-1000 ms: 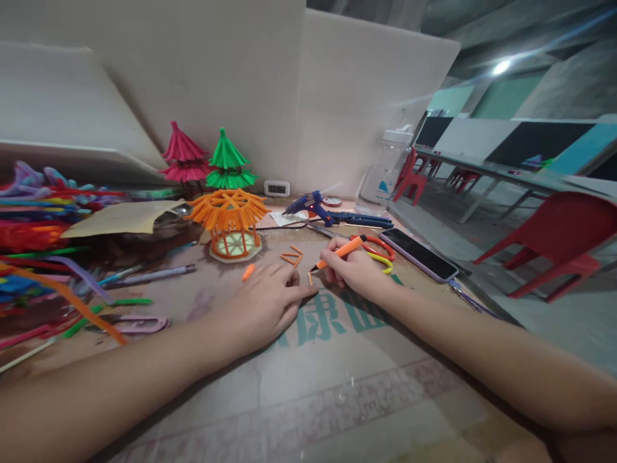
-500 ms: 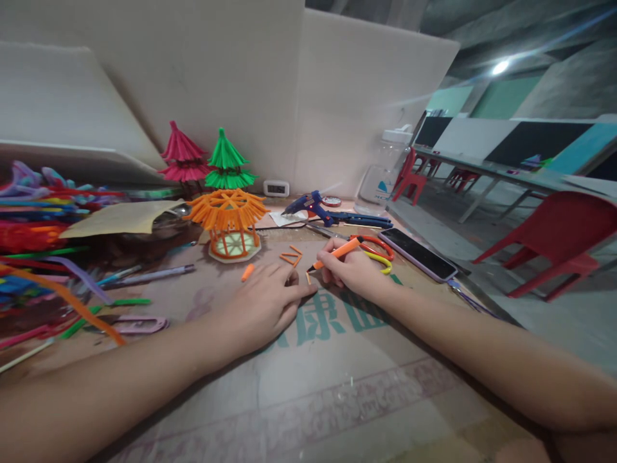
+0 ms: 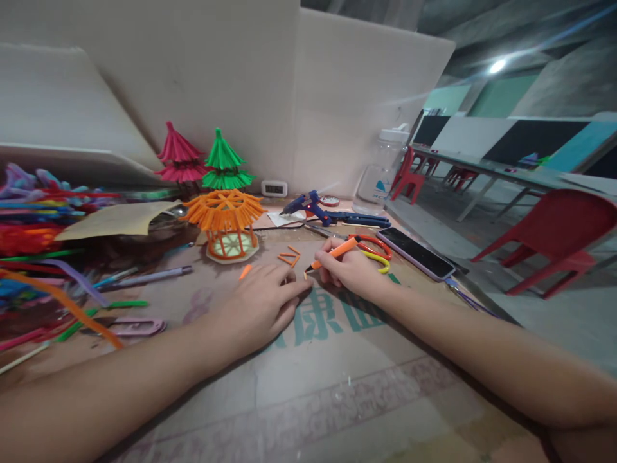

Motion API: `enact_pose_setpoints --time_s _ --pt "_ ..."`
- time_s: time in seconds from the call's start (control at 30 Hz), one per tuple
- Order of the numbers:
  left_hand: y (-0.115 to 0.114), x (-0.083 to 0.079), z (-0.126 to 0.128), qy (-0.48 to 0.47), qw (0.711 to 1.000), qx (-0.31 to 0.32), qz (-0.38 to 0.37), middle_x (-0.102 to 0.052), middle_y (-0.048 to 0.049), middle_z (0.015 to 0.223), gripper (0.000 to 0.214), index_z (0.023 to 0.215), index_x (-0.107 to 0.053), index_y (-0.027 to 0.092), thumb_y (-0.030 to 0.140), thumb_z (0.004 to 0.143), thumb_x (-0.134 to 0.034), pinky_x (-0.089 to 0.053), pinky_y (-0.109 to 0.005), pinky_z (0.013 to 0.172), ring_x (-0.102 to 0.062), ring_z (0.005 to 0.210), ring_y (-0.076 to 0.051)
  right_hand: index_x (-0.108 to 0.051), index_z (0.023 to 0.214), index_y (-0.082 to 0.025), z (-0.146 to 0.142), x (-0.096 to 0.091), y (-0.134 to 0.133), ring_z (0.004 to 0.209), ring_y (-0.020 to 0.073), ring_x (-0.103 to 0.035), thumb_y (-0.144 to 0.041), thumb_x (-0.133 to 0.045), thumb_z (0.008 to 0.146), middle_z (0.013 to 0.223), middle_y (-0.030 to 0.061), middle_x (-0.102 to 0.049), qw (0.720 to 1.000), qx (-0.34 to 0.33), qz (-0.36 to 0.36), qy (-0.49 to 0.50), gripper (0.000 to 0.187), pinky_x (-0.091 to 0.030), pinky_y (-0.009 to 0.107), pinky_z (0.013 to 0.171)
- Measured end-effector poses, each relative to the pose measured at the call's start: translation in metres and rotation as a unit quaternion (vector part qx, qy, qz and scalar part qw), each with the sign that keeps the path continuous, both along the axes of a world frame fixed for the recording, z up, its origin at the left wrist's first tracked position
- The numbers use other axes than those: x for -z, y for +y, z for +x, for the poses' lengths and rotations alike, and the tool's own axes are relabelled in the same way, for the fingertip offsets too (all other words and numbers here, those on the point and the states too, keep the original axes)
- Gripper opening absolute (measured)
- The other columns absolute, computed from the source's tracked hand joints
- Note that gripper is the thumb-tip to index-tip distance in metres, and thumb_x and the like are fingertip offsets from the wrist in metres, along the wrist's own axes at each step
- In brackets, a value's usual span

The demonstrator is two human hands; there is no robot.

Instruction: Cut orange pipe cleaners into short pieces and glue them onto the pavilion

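Note:
My right hand (image 3: pixel 342 265) is closed round an orange marker (image 3: pixel 337 251), its dark tip pointing down and left. Under that tip is a short pale stick piece (image 3: pixel 305 276), its near end pinned by the fingertips of my left hand (image 3: pixel 267 296). Several short orange sticks (image 3: pixel 288 258) lie just beyond the fingers. An orange marker cap (image 3: pixel 245 271) sits beside my left knuckles. Behind it stands a small orange pavilion model (image 3: pixel 226 225) with a fringed roof, thin posts and a pale base.
Pink (image 3: pixel 180 154) and green (image 3: pixel 226 161) tiered roof models stand at the back. A glue gun (image 3: pixel 308 206), pliers (image 3: pixel 359 220), scissors (image 3: pixel 378 247), a phone (image 3: pixel 415 254) and a water bottle (image 3: pixel 380 170) lie or stand to the right. Colourful pipe cleaners (image 3: pixel 43 218) crowd the left.
The view has shifted slightly. My left fingers still press the stick piece, and the marker tip stays close to it in my right hand.

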State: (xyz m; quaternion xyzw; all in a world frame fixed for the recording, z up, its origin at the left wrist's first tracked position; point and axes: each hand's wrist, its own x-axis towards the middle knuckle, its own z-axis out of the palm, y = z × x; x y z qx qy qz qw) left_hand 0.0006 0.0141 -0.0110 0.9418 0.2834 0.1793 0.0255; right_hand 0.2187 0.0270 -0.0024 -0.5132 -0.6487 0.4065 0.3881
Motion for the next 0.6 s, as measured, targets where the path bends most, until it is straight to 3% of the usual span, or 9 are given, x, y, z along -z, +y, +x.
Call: enact_pose_setpoints --time_s 0.6 --pt "0.0011 0.0004 0.0001 0.008 1.0 -0.005 -0.007 -0.062 -0.0087 0.1 0.031 0.121 -0.072 0.025 0.024 0.101 -0.047 -0.046 -0.041 0.085 -0.055 0.098 -0.025 -0.047 0.076 -0.022 0.0017 0.0021 0.0016 0.039 0.0086 -0.044 -0.036 -0.058 0.091 0.051 -0.0051 -0.059 1.0 -0.02 -0.001 0.002 0.023 -0.032 0.02 0.041"
